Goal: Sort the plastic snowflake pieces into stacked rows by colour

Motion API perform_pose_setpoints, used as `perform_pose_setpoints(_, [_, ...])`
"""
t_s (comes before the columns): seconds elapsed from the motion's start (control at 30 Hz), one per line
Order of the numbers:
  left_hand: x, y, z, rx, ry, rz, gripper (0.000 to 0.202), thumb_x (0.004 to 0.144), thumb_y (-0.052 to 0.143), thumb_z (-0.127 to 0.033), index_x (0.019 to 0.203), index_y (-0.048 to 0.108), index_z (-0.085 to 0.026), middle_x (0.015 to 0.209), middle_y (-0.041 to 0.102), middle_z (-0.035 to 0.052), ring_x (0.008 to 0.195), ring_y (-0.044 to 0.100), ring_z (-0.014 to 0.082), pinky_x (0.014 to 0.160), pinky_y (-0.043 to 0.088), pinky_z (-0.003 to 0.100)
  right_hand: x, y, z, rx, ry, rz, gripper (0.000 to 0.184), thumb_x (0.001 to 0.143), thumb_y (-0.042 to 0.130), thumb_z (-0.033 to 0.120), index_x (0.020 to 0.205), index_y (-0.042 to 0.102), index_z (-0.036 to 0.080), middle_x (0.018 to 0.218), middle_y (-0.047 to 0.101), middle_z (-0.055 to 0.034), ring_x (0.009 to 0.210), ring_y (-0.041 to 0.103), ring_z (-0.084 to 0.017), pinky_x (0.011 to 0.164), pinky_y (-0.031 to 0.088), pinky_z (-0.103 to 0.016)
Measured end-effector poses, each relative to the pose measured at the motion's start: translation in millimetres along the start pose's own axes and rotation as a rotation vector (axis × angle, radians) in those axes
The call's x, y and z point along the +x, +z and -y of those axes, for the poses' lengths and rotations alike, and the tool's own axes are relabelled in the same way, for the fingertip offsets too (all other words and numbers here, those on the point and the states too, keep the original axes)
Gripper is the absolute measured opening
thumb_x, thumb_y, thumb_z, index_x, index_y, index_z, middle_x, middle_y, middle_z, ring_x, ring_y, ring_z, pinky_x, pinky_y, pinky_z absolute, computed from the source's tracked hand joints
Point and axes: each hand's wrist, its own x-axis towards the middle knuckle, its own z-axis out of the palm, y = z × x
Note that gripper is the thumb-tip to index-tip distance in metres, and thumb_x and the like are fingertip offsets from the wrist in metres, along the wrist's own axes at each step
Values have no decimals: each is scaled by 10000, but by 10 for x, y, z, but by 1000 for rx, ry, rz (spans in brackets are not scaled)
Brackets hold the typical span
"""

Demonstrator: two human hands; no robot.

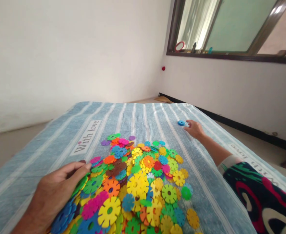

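Note:
A large heap of notched plastic discs point(138, 183) in yellow, orange, green, pink, blue and brown spreads over the near middle of the cloth. My left hand point(57, 185) rests against the heap's left side, its thumb and forefinger pressed close together. A brown disc point(82, 161) shows just beyond those fingertips; whether they grip it is hidden. Farther off on the right, a small blue piece point(181, 123), seemingly several notched discs together, lies apart from the heap. Just right of it is my right hand point(193, 128), with thumb and fingers apart and nothing between them.
A blue-and-white striped cloth point(155, 120) covers the broad surface, with "With love" printed on it. White walls point(84, 48) stand beyond. At upper right, a window point(237, 26) has a red-rimmed mirror point(180, 46) and small bottles on its sill.

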Motion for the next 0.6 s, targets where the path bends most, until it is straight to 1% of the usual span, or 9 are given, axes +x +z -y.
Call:
perform_pose_setpoints(0.1, [-24,-50,-107,-40,-79,136,334,543,598,-543,668,737,-267,706,728,-74,739,661,220,645,481,266,-343,-2,100,32,-40,20,408,766,623,254,1159,631,147,1064,675,-112,938,643,-243,857,477,-363])
perform_pose_setpoints(0.17, [-35,-55,-127,-54,-92,162,355,547,588,-529,694,726,-236,684,712,-62,756,649,217,659,466,256,-594,5,204,58,-84,37,380,753,629,251,1120,649,155,1099,666,-104,987,626,-246,903,456,-365])
perform_pose_setpoints(0.3, [-62,-36,-110,-66,-4,191,371,605,568,-520,713,708,-193,621,662,-40,709,615,202,626,444,247,-1071,9,461,128,-156,66,319,759,623,260,1067,668,189,1129,656,-86,1052,600,-242,947,430,-359])
perform_pose_setpoints(0.4, [-77,-17,-84,-100,53,182,340,641,553,-500,686,691,-192,595,645,-25,660,596,197,595,435,254,-1375,-11,671,184,-197,91,272,774,608,250,1033,674,201,1089,664,-75,1011,612,-226,912,450,-345])
perform_pose_setpoints(0.5, [-72,0,-50,-120,93,173,322,657,550,-497,655,677,-200,573,632,-24,635,587,191,582,423,252,-1641,-39,876,234,-235,116,207,782,580,228,961,682,202,988,676,-52,924,625,-201,845,477,-318])
perform_pose_setpoints(0.6, [-56,12,-17,-131,135,181,333,674,542,-507,641,668,-201,570,625,-27,631,582,180,588,415,245,-1875,-39,1054,358,-254,117,173,774,561,220,895,684,203,939,670,-45,899,621,-201,830,482,-323])
